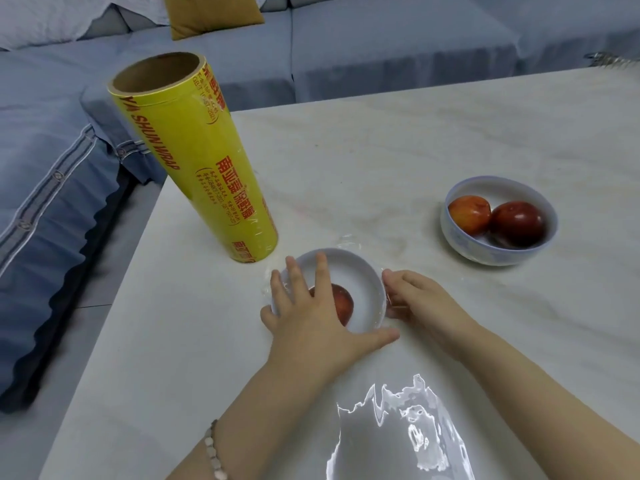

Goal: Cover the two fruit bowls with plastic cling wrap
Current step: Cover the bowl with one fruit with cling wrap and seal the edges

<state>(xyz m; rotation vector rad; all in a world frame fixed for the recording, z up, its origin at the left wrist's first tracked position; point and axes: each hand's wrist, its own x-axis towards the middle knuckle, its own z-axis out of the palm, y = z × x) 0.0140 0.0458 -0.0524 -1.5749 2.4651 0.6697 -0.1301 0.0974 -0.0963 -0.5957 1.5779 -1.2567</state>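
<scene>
A white bowl (363,271) with a red fruit (343,301) sits near the table's front, with clear cling wrap stretched over it. My left hand (308,317) lies flat on top of the wrap, fingers spread over the bowl. My right hand (419,299) presses the wrap against the bowl's right side, fingers curled around the wall. A second white bowl (460,233) with two red fruits (516,221) stands uncovered to the right. The yellow cling wrap roll (204,168) stands upright behind the near bowl, to the left.
The pale marble table (415,133) ends at its left edge near the roll. A loose sheet of cling wrap (408,431) lies crumpled at the table's front. A blue sofa (52,168) with cushions runs along the left and back.
</scene>
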